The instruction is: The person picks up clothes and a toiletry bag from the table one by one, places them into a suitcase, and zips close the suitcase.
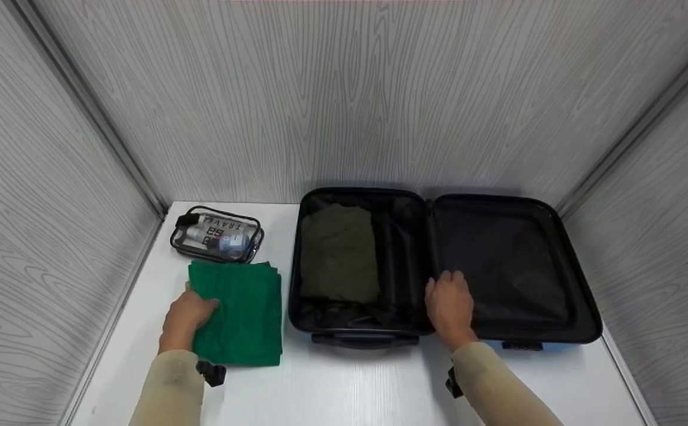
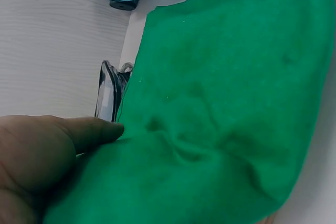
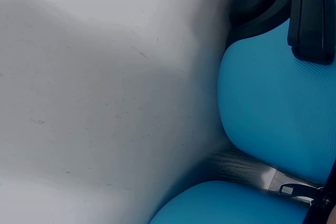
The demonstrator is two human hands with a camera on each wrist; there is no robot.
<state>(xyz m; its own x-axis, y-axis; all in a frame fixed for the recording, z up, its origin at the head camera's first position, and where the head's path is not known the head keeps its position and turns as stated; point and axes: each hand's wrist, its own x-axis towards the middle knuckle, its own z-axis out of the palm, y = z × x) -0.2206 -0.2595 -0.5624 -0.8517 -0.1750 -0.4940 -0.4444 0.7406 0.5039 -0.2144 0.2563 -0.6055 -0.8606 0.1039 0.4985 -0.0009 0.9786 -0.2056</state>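
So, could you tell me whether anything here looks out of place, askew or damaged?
Nothing stands out. The suitcase lies open and flat with a folded olive garment in its left half. The green cloth is folded beside it under the left hand, slightly rumpled. The clear toiletry bag looks intact, nothing spilled.

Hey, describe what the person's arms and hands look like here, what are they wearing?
Both arms wear long beige sleeves reaching the wrists. The left hand and right hand are bare, with no gloves, rings or watch visible. A small black device sits at the left wrist and a similar black device under the right wrist. No cables show.
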